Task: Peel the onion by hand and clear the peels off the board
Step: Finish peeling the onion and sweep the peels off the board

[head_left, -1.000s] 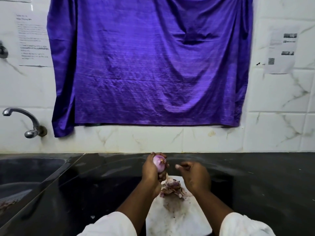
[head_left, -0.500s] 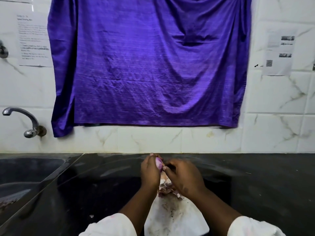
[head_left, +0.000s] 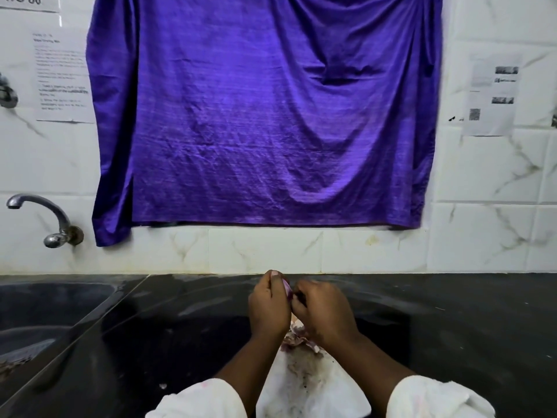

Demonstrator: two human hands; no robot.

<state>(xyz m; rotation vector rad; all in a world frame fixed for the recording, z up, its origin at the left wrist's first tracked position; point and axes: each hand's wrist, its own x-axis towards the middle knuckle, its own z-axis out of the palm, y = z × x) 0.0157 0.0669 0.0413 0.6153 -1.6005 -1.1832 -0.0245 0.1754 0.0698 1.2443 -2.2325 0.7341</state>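
The right hand, which was off to the right a second ago, has closed in against the left hand, both now clamped on the onion above the far end of the board, peels still heaped there, so peeling continues.

The person has two bare hands, the left hand and the right hand, and bare arms up to the elbows. The left sleeve is white, soft and pushed up in folds, with a few faint pink marks on it. The right sleeve is white too, thick and bunched up, with small pale spots.
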